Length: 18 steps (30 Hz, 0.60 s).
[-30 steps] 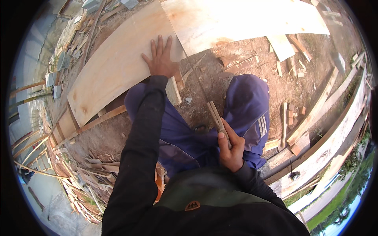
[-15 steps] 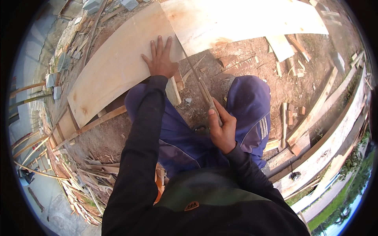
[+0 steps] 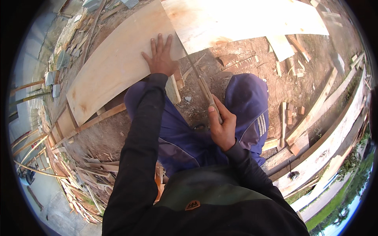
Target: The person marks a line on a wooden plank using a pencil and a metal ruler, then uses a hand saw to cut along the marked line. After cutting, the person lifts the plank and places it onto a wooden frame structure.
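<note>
Forward since a second ago, the right hand (image 3: 223,126) clasps a wooden-handled saw (image 3: 205,90), blade at the plywood sheet (image 3: 114,65); the left hand (image 3: 162,59) lies spread on top. A seam (image 3: 173,30) runs onward (how much is uncut, unclear).

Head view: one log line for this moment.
left hand: flat on plywood sheet; right hand: gripping wooden-handled tool; thin blade: at sheet's right edge

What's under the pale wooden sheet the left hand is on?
Wood pieces poke out from under the sheet near the left hand. The sheet covers whatever lies farther underneath.
</note>
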Each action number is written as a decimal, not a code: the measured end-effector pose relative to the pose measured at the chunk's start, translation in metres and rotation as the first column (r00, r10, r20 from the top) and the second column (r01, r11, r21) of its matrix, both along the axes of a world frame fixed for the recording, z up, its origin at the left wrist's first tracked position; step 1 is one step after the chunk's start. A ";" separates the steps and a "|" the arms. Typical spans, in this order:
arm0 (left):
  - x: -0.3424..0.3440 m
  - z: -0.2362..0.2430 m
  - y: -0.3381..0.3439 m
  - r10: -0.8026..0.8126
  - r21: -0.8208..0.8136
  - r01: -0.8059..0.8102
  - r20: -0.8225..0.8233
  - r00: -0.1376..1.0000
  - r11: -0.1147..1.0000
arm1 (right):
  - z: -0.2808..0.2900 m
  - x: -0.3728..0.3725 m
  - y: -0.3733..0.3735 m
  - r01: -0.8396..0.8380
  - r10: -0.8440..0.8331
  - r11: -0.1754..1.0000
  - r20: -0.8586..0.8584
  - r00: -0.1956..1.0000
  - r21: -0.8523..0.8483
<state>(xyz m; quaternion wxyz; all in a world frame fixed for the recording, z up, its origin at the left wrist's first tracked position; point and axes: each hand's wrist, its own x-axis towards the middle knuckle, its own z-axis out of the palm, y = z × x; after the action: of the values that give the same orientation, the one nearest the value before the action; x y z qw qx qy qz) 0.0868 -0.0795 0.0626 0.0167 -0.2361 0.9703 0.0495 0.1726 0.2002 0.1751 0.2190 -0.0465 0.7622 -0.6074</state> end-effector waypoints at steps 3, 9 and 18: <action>0.002 0.002 0.000 0.019 0.006 -0.020 0.040 0.999 1.000 | 0.013 0.028 0.023 -0.032 0.032 0.999 -0.063 0.997 0.007; 0.001 0.002 0.002 0.010 -0.002 -0.010 -0.001 1.000 1.000 | -0.003 0.005 -0.004 -0.006 0.006 1.000 -0.087 0.996 0.000; 0.008 -0.002 -0.003 -0.007 0.012 0.008 -0.062 0.998 1.000 | 0.011 0.035 0.036 -0.005 0.004 1.000 -0.058 0.998 -0.021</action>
<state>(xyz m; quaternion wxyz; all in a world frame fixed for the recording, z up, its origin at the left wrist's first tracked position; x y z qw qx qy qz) 0.0946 -0.0822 0.0603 -0.0116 -0.2305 0.9710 0.0628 0.2080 0.2363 0.1857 0.1979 -0.0680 0.7618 -0.6131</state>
